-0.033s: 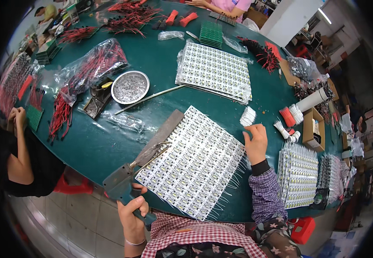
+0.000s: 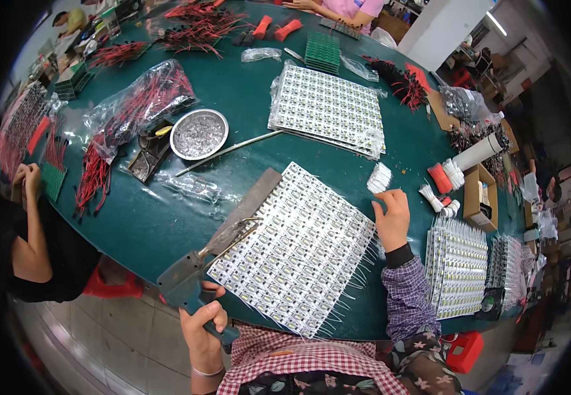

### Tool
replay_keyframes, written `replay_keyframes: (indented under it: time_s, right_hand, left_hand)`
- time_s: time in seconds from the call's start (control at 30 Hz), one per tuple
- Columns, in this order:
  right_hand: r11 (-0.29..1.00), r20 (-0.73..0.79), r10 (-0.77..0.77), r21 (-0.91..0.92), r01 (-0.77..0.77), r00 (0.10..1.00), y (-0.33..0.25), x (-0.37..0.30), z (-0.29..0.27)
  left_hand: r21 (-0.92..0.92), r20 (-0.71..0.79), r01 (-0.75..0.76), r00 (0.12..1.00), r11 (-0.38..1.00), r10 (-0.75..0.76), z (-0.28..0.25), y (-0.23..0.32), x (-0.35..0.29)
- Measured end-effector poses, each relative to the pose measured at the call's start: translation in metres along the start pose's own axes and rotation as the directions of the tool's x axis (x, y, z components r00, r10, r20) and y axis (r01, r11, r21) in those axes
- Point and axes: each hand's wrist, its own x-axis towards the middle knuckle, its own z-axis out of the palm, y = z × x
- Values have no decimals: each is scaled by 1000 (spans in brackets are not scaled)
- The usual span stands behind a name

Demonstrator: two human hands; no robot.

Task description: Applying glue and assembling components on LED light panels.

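Observation:
My left hand (image 2: pixel 203 326) is closed round the handle of a teal and grey soldering gun (image 2: pixel 183 280). The gun's metal tip and feed tube reach over the left edge of a white LED board panel (image 2: pixel 298 247). Along that upper left edge lies a flat grey metal bar (image 2: pixel 249 204). Thin white wires stick out from the panel's lower right edge. By its right corner is my right hand (image 2: pixel 393 217), thumb and forefinger apart, with nothing visible between them. Just beyond those fingers sits a small bundle of white wires (image 2: pixel 379 178).
Ahead lie a stack of white panels (image 2: pixel 328 108) and a metal bowl of clippings (image 2: pixel 198 133). A stick (image 2: pixel 229 152) rests beside the bowl. Wired panels (image 2: pixel 456 266) and a cardboard box (image 2: pixel 481 201) are at right. A co-worker's arm (image 2: pixel 32 224) is at left.

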Motion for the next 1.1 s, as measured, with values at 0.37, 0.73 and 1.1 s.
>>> replay_keyframes:
  time_s: [0.37,0.73,1.1]
  right_hand:
    - [1000,9,6,-27,-6,1000,12,4,3]
    - [989,-45,-30,-148,23,999,29,6,20]
    - [987,-124,-107,-135,90,986,36,7,32]
  left_hand:
    - [-45,1,-25,1000,999,25,-12,-9,4]
    - [-29,35,-11,999,1000,12,-2,-7,6]
    - [-30,-19,-41,999,999,40,3,-6,0]
